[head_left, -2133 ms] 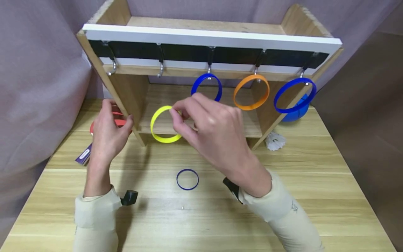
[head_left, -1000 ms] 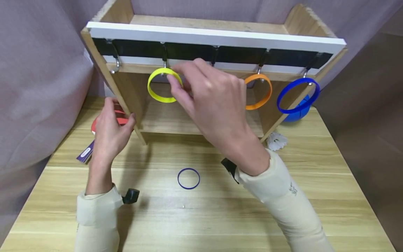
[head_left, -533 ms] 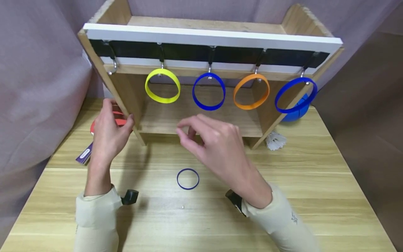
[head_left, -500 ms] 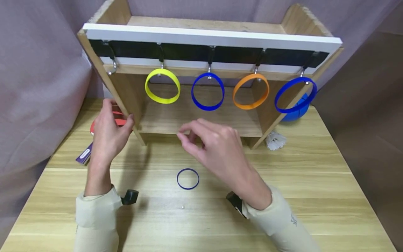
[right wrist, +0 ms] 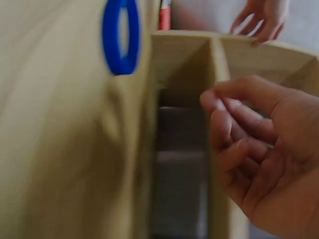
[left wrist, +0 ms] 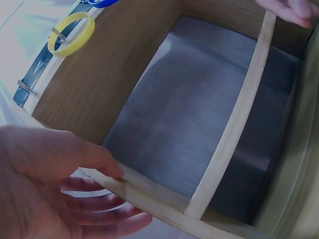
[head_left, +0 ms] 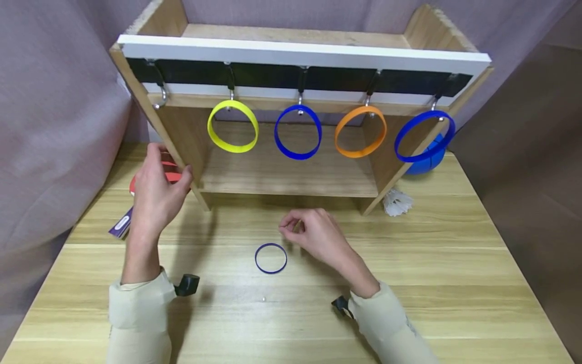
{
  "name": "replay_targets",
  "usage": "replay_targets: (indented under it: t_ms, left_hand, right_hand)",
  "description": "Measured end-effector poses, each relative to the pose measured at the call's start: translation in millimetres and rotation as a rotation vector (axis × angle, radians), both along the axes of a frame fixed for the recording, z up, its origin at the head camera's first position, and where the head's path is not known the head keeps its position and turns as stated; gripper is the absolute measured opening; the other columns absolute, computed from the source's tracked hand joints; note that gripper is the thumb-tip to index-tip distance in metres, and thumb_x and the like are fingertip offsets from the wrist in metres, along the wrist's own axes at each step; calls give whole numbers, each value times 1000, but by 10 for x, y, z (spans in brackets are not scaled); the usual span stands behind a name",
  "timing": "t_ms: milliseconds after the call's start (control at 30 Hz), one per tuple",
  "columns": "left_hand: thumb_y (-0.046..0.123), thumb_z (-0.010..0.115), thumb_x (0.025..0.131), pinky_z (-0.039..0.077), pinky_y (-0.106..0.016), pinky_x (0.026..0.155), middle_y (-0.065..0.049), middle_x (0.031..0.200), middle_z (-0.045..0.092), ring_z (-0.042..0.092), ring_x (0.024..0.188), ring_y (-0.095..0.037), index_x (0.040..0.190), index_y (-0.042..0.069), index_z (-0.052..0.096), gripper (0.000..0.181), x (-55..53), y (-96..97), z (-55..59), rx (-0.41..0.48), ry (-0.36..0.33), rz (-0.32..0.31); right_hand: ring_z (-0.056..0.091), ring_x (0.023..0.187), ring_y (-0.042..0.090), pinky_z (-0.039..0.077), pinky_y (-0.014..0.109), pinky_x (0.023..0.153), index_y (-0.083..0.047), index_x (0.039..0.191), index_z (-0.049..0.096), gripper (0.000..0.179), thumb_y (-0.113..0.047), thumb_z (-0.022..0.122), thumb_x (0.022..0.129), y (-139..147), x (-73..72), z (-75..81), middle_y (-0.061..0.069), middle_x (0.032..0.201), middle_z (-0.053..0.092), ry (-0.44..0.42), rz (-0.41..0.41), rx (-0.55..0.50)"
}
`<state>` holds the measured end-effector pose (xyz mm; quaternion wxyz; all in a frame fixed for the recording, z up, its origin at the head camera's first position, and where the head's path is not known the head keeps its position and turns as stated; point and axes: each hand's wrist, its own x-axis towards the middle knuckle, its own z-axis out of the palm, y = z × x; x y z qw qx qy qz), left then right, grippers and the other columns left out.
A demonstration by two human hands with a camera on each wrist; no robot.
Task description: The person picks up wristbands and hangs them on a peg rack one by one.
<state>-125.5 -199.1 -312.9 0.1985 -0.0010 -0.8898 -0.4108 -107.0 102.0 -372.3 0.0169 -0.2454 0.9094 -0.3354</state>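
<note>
My left hand [head_left: 159,194] grips the left side panel [left wrist: 144,204] of a wooden shelf, thumb on the inner side and fingers outside. My right hand [head_left: 316,235] is over the table in front of the shelf, fingers curled, thumb and index tips together, nothing held. Just left of its fingertips a thin dark blue wristband [head_left: 271,273] lies flat on the table. From the shelf's hooks hang a yellow wristband [head_left: 233,148], a blue wristband [head_left: 297,155], an orange wristband [head_left: 360,153] and another blue wristband [head_left: 425,158]. The leftmost hook [head_left: 162,98] bears no band.
The shelf's lower board [head_left: 291,177] spans the space behind my right hand. To its right are a blue ball [head_left: 427,164] and a white shuttlecock [head_left: 397,203]. A red paddle-like object [head_left: 173,177] and a purple box [head_left: 122,225] lie left, partly behind my left hand.
My right hand hung the yellow wristband on the second hook from the left, let go, then came down toward the table near the dark blue wristband. The left hand has stayed on the panel.
</note>
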Motion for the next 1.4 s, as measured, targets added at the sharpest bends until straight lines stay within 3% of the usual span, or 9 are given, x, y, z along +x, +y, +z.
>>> replay_targets:
  t_ms: [200, 567, 1400]
  left_hand:
    - [12, 63, 91, 45, -9, 65, -16, 112, 60, 62, 99, -27, 124, -2, 45, 40, 5, -11, -6, 0, -5, 2]
    - [11, 63, 91, 44, -8, 65, -16, 111, 60, 63, 98, -28, 124, -2, 45, 39, 1, -8, -11, 0, 3, 2]
    - [12, 64, 91, 45, -9, 64, -16, 112, 60, 62, 99, -27, 125, -1, 45, 40, 0, -1, 2, -1, -3, 0]
  right_hand:
    - [59, 61, 9, 47, 25, 52, -23, 88, 73, 6, -20, 77, 85, 16, -89, -220, -15, 75, 65, -136, 15, -31]
    - [59, 68, 5, 47, 27, 65, -21, 89, 73, 11, -22, 81, 82, -29, -110, -421, -15, 75, 64, -177, 80, 1]
    - [57, 65, -1, 48, 26, 66, -24, 82, 73, 6, -22, 79, 82, -25, -104, -449, -19, 71, 62, -157, 55, 74]
